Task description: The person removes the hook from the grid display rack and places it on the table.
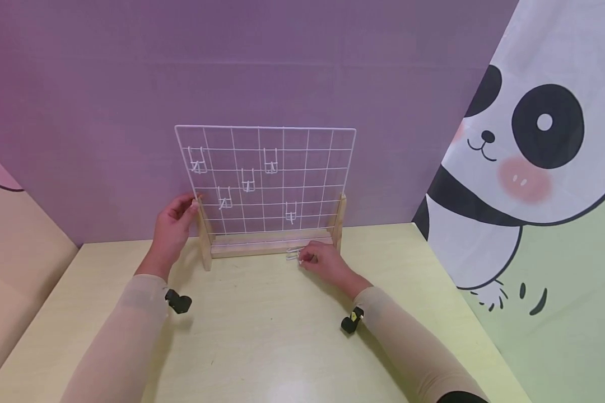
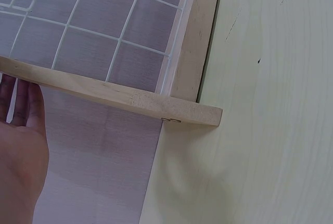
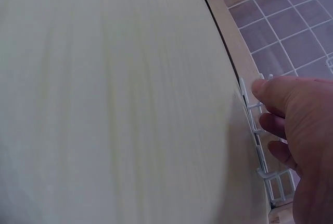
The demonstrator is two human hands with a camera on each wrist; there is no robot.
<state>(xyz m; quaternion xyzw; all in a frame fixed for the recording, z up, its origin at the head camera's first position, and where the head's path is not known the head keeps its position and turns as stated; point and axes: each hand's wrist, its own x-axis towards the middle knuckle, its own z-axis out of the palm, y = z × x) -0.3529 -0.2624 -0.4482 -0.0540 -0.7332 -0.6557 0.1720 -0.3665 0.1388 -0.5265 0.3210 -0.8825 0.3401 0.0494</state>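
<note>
A white wire grid panel (image 1: 294,193) stands in a wooden frame (image 1: 247,249) at the back of the table. Several white wire hooks (image 1: 249,182) hang on it. My left hand (image 1: 168,232) holds the upper end of the left wooden post (image 2: 104,92), thumb in front and fingers (image 2: 35,104) behind. Low at the right, in front of the base bar, my right hand (image 1: 325,263) pinches a white double-wire hook (image 1: 292,253). In the right wrist view, white hook wire (image 3: 278,182) also shows below the fingers; whether it is a second hook, I cannot tell.
The pale wooden table (image 1: 262,336) extends in front of the frame. Right behind it hangs a purple backdrop (image 1: 262,67). A panda-printed cloth (image 1: 549,212) borders the table on the right. Each wrist carries a small black camera (image 1: 178,302).
</note>
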